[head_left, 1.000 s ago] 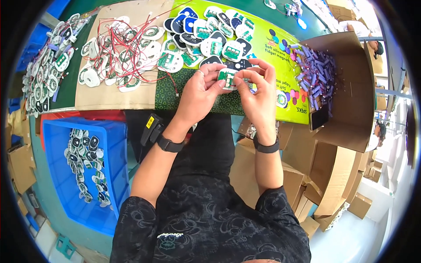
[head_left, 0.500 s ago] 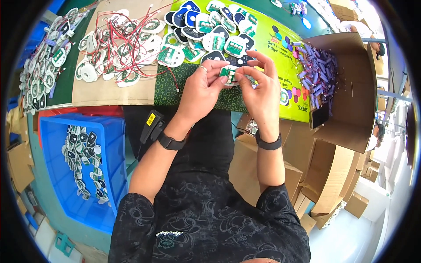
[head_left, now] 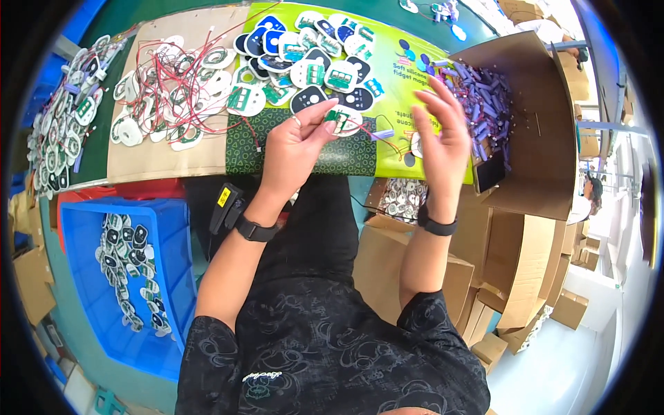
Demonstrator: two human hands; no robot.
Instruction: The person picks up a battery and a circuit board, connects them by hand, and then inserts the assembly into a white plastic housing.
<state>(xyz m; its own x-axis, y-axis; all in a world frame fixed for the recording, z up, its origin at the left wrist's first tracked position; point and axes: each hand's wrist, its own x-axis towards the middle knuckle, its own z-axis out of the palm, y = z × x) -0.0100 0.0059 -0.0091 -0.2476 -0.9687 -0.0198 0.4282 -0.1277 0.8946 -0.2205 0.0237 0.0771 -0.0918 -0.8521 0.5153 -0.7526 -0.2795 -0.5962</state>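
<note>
Between the thumb and fingers of my left hand (head_left: pixel 294 149) is a white rounded plate with a green circuit board (head_left: pixel 337 122), held above the patterned dark green mat. Thin red wires trail from the board's right side, by a small purple cylinder (head_left: pixel 382 134). My right hand (head_left: pixel 446 142) is raised apart from the board, its fingers spread and nothing visible in them. It is nearest to the cardboard box of purple cylinders (head_left: pixel 477 97). Just beyond my left hand lies a pile of white, black and blue plates with green boards (head_left: pixel 308 72).
White rings with tangled red wires (head_left: pixel 176 90) cover brown cardboard at left. More assembled plates (head_left: pixel 62 124) lie at the table's far left. A blue bin (head_left: pixel 131 277) with similar parts stands below the table edge. Cardboard boxes (head_left: pixel 408 256) stand at lower right.
My right hand has let go of the circuit board and moved right, its fingers spreading. My left hand keeps the board. Red wires and the purple cylinder now show beside it.
</note>
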